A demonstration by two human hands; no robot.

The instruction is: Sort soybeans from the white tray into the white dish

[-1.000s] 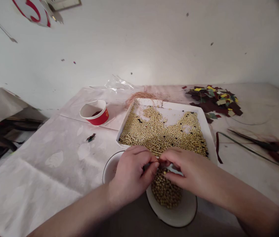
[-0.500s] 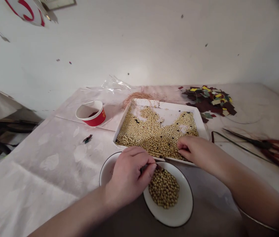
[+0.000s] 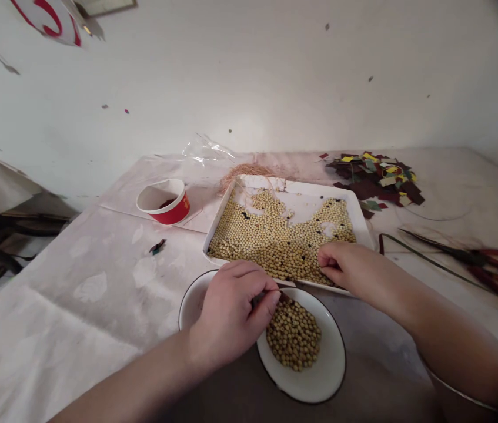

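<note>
My left hand point(image 3: 233, 311) is closed in a pinch above two white, dark-rimmed bowls. At its fingertips a small dark bit shows, too small to name. The right-hand bowl point(image 3: 332, 364) holds a heap of yellowish round beads or beans point(image 3: 293, 336). My left hand covers much of the left-hand bowl point(image 3: 193, 296). Behind them lies a shallow white tray point(image 3: 358, 208), spread with similar pale yellow balls point(image 3: 261, 238) and a few black ones. My right hand point(image 3: 341, 263) pinches at the tray's near right part; anything between its fingertips is hidden.
A red and white paper cup point(image 3: 178, 210) stands left of the tray. Copper-coloured thin wire point(image 3: 246, 171) and clear plastic point(image 3: 207, 150) lie behind it. To the right are a pile of dark and yellow scraps point(image 3: 374, 176) and red-handled scissors or pliers point(image 3: 473, 258).
Both hands keep nearly the same pinched poses and places. The whole view has shifted by a few pixels.
</note>
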